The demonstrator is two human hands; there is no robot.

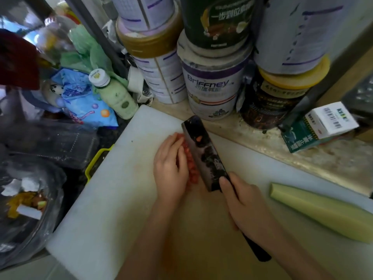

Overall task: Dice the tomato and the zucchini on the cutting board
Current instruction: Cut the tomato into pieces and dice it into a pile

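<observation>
We're finishing the tomato point(189, 158), diced mid cutting board point(101, 199): left grip point(170, 168) flat, fingers together against it, right grip point(246, 203) wrapped round the cleaver point(203, 154); next, we reckon, the undiced zucchini point(323, 209) at right needs fetching.

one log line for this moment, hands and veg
left hand: rests on tomato dice beside cleaver | right hand: grips cleaver | zucchini: undiced, on cutting board right

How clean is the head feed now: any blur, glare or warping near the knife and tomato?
Head view: wide-angle warp curves the cutting board and stacked tins; knife and diced tomato are soft but readable; far-left clutter is smeared; no glare on the board.
</observation>
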